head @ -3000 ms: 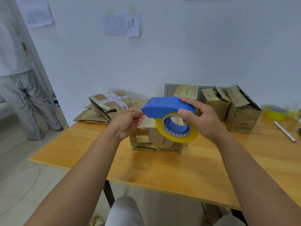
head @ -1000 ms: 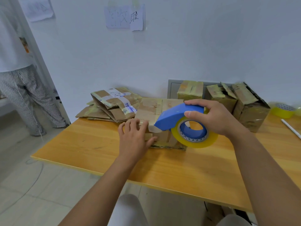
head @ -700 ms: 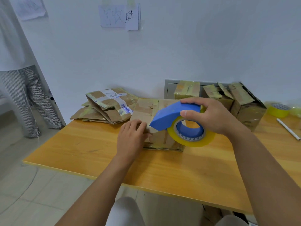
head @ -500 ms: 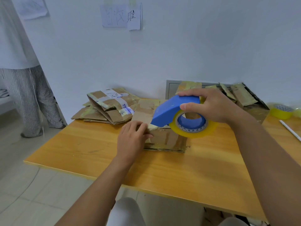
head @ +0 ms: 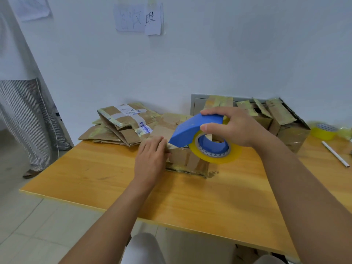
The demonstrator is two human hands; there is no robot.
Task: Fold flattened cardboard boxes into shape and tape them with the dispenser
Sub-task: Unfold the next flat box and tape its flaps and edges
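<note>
The right hand [head: 236, 128] grips the blue tape dispenser [head: 194, 130], fingers curled over its top and thumb on the near side, holding it tilted so its nose points down and left at the top near edge of the cardboard box [head: 182, 155]. A yellowish roll of clear tape [head: 216, 149] sits on the dispenser's blue hub, hanging in front of the box's near face. The left hand [head: 150, 159] lies flat with straight fingers pressed on the box's left near corner, its fingertips just beside the dispenser's nose. The box stands on the wooden table [head: 171, 197], its sides patched with old tape. Left of it and farther back lies a pile of flattened cardboard boxes [head: 122, 126], one bearing a white label. Behind the right hand, against the wall, stand several folded, taped boxes [head: 285, 122]. At the far right of the table rests a spare yellow tape roll [head: 323, 130], with a white pen [head: 335, 153] nearer. At the left edge of the scene stands another person in striped trousers [head: 24, 119]. Two paper sheets [head: 139, 19] hang on the white wall.
</note>
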